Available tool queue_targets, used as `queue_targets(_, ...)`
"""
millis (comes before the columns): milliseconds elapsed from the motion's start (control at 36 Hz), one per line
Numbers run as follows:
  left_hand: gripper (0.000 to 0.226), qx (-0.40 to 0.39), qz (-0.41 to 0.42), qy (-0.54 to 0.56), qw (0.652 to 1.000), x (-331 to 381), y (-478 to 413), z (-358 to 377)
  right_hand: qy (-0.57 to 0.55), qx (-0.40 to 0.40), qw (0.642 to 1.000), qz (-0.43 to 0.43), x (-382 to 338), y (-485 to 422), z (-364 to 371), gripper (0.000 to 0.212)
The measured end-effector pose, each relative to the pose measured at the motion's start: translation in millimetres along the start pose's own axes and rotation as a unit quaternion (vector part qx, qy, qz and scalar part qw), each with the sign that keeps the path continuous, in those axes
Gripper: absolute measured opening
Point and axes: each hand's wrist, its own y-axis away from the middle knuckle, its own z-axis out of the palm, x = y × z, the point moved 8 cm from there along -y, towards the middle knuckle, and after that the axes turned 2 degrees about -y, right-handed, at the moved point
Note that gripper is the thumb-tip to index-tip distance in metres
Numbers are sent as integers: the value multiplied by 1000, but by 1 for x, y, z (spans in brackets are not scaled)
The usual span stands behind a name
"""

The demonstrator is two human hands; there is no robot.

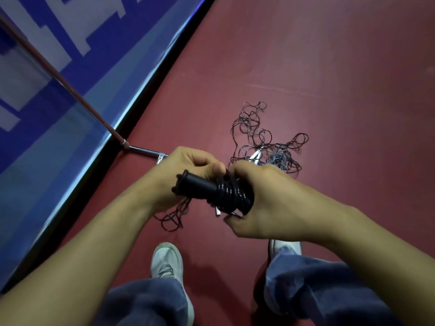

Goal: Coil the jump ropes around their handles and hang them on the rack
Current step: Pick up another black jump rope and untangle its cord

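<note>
The left hand (pixel 181 177) curls its fingers behind the black handle (pixel 200 187), thumb pressed on top. The right hand (pixel 270 205) is closed round the other end, wrapped over the rope coil (pixel 231 196), where about five turns show. Whether one handle or two lie side by side cannot be told. A white tip (pixel 217 211) pokes out just beneath the coil, and a loose loop (pixel 174 220) hangs under the left wrist.

Just beyond the hands, a tangled pile of thin ropes (pixel 268 142) lies on the red floor (pixel 329 78) with two white handle ends (pixel 255 156) in it. Two pale shoes (pixel 168 262) stand below the hands. Left of the grip runs a blue barrier (pixel 58 137) whose white lettering is cut off and unreadable, crossed by one metal pole (pixel 70 83).
</note>
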Motion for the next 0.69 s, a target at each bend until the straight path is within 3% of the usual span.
queue_targets(56,53,-12,-11,44,999,-11,-1,8,-39,7,999,9,4,0,-5,40)
queue_targets(167,29,-13,-36,79,996,-21,-3,21,-106,58,992,42,16,-3,-23,44)
queue_targets(278,46,-9,-72,57,996,-27,1,35,-191,106,972,82,39,-5,-45,64)
queue_targets(361,46,-16,-95,-15,995,-25,9,38,-113,136,980,88,50,-6,-60,63)
queue_targets(417,37,-29,-92,-128,987,-17,15,39,-39,165,980,107,61,-8,-67,55)
queue_targets(500,30,-39,-45,-352,934,1,24,46,43,142,977,151,77,-12,-56,43)
queue_targets(611,22,-8,90,-570,817,39,26,51,171,34,975,139,74,-15,-18,37)
queue_targets(694,15,11,123,-565,815,60,23,37,220,-57,970,91,61,-10,4,38)
